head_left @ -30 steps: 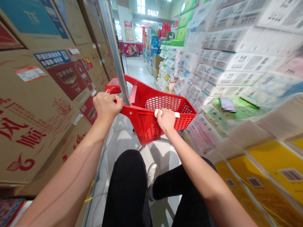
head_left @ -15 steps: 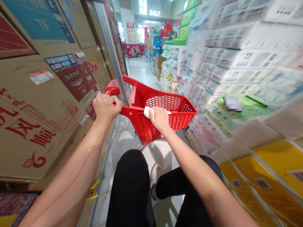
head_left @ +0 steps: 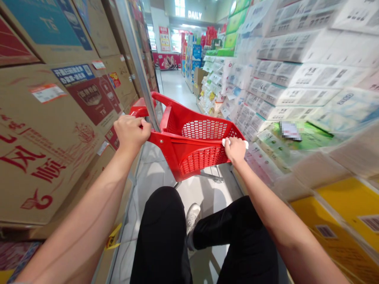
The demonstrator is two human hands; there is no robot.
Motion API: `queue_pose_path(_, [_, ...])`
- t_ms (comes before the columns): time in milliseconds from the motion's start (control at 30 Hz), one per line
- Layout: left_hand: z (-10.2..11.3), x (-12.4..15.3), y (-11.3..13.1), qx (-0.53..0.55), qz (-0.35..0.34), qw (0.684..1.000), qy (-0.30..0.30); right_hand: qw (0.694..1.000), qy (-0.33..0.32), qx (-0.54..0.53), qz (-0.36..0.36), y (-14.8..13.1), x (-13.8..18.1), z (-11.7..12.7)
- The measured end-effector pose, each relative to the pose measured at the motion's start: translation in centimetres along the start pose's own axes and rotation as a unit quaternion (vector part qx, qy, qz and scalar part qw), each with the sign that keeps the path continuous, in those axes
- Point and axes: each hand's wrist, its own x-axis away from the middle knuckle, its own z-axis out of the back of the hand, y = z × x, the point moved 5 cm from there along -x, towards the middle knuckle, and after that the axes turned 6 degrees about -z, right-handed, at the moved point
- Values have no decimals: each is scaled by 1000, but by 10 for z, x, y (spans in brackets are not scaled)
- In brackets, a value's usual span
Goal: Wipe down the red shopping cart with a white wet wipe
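Observation:
A red plastic shopping cart (head_left: 174, 152) with perforated basket walls stands in front of me, its handle end to the left. My left hand (head_left: 132, 134) is closed around the red handle. At the far right end of the basket, my right hand (head_left: 236, 149) grips a white cloth (head_left: 245, 144) pressed against the top rim. Only bits of the cloth show at either side of the fingers, so whether it is fabric or paper I cannot tell.
Large cardboard boxes (head_left: 35, 138) are stacked along the left, with a metal pole (head_left: 139, 59) rising beside the cart handle. Wrapped tissue packs (head_left: 310, 75) and yellow packages (head_left: 349, 201) are piled on the right. A tiled aisle (head_left: 174, 85) runs ahead.
My right hand has slid the white cloth along the basket's near rim, from the middle to the far right end. My left hand still holds the handle.

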Motion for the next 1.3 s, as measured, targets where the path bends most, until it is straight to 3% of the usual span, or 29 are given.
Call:
queue_pose_path(233, [-4, 0, 17, 8, 23, 1000, -13, 983, 0, -164, 81, -170, 19, 34])
queue_pose_path(300, [-4, 0, 20, 9, 26, 999, -18, 977, -1, -196, 83, -204, 20, 45])
queue_pose_path(367, [-3, 1, 21, 8, 27, 999, -18, 974, -9, -208, 92, -221, 19, 51])
queue_pose_path(433, [-1, 1, 19, 7, 21, 1000, -19, 972, -21, -205, 116, -221, 19, 50])
queue_pose_path(533, [0, 1, 16, 9, 9, 1000, -22, 972, -35, -180, 146, -193, 19, 39])
queue_pose_path(800, [-5, 2, 12, 15, 22, 999, -26, 993, -58, 1, 99, -23, -5, 1])
queue_pose_path(867, [-7, 1, 16, 15, 20, 999, -25, 995, -64, 26, 68, 6, -13, -2])
queue_pose_path(933, [-9, 0, 22, 19, 23, 999, -25, 997, -69, 37, 24, 16, -20, -2])
queue_pose_path(1033, [-12, -3, 29, 22, 34, 999, -23, 996, -80, 30, -9, -7, -19, 3])
queue_pose_path(1300, [-11, -4, 36, 8, 24, 1000, -4, 991, -41, -117, 49, -165, 10, 39])
